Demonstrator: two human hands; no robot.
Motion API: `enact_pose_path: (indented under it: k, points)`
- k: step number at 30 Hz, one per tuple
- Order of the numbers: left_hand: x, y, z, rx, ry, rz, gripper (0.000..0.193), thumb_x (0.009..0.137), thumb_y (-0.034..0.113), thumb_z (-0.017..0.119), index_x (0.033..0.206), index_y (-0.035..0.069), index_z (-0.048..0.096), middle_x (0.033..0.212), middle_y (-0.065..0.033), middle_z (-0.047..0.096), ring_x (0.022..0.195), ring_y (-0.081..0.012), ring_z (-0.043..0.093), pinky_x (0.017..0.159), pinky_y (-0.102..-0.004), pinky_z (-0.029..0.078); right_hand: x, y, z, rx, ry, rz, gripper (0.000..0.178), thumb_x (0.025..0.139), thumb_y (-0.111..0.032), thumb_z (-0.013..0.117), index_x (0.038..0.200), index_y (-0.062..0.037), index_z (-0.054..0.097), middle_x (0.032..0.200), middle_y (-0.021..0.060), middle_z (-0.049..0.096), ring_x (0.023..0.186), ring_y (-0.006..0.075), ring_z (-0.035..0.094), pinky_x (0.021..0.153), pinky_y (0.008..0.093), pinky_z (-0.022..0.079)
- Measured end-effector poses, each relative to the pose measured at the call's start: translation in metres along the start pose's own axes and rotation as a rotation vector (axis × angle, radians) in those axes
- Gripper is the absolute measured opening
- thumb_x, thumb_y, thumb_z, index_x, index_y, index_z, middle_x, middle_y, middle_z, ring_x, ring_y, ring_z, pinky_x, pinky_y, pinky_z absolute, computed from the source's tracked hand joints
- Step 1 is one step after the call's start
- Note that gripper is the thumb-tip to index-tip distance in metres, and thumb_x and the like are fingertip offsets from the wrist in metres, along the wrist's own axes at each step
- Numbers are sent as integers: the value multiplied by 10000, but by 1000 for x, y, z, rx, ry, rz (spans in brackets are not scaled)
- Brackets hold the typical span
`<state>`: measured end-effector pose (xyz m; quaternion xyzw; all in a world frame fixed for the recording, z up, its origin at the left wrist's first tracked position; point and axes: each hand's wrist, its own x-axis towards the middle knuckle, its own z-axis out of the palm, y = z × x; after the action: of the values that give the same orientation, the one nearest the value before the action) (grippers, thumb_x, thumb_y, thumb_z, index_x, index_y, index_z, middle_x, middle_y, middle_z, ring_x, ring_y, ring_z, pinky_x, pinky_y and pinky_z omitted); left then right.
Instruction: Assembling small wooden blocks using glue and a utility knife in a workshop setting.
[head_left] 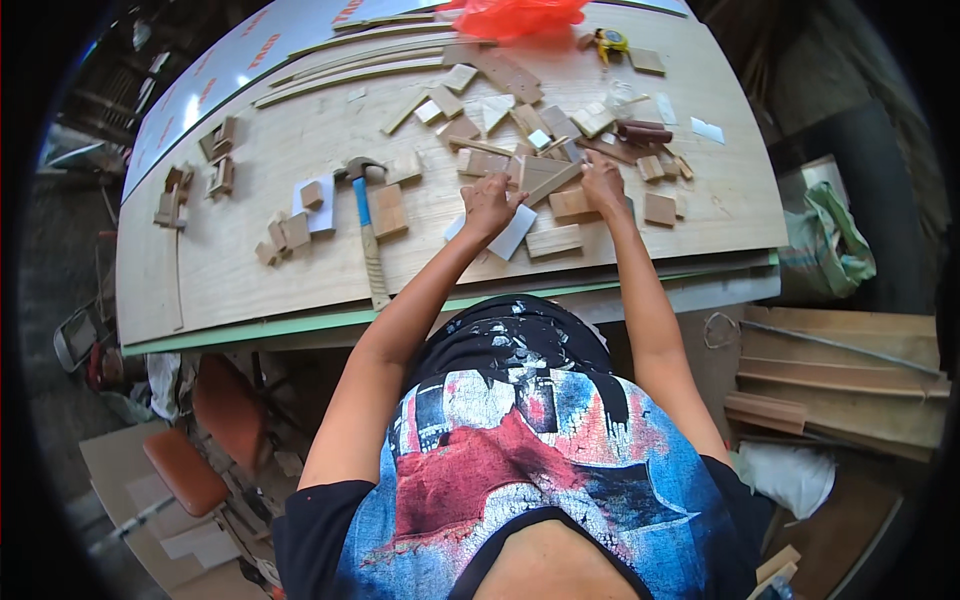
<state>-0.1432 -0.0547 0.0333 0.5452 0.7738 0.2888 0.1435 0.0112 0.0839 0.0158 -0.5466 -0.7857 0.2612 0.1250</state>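
In front of me a short flat wooden strip (pixel 556 184) slants over a pile of wood blocks. The fingers of my right hand (pixel 603 187) are closed at its upper right end. At the lower left end is my left hand (pixel 488 208), its fingers curled and its thumb against the strip. Below the strip lie a light wood block (pixel 554 240) and a white tile-like piece (pixel 512 234). Another block (pixel 573 206) sits just under my right hand. My palms hide parts of the pieces beneath them.
A claw hammer (pixel 366 215) with a blue and wooden handle lies left of the pile, beside a thick block (pixel 389 210). Small joined blocks (pixel 222 177) stand further left. Long strips (pixel 350 68), a red plastic bag (pixel 520 18) and a yellow tape measure (pixel 610 41) lie at the back.
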Motion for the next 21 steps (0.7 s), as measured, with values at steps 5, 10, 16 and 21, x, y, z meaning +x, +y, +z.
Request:
enact_pose_path:
  k: [5, 10, 16, 21]
  points:
    - [9, 23, 20, 154, -71, -237, 326, 697, 314, 641, 927, 91, 580, 853, -85, 613, 836, -262, 565, 709, -412, 340, 13, 17, -10, 4, -160, 13, 315, 806, -213, 456, 1116, -175, 502, 1066, 112, 555, 1018, 287, 502, 832, 470, 362]
    - [11, 14, 28, -120, 86, -227, 331, 632, 159, 672, 938, 73, 580, 789, -87, 617, 738, -219, 590, 690, -361, 392, 22, 17, -24, 247, -237, -143, 296, 801, -139, 473, 1090, -104, 529, 1024, 122, 579, 962, 267, 544, 819, 352, 407]
    - [21, 34, 23, -397, 119, -121, 303, 653, 28, 613, 953, -4, 582, 777, -135, 620, 709, -198, 608, 657, -287, 477, 10, 30, -53, 366, -146, -178, 275, 801, -60, 486, 1068, -18, 534, 980, 111, 599, 902, 168, 559, 797, 272, 417]
    - [21, 45, 40, -534, 144, -5, 211, 651, 7, 612, 862, 9, 602, 774, -132, 620, 708, -211, 605, 652, -296, 461, -13, 41, -73, 349, 79, -254, 255, 775, -63, 489, 1017, -26, 562, 978, 152, 575, 907, 270, 556, 778, 309, 430]
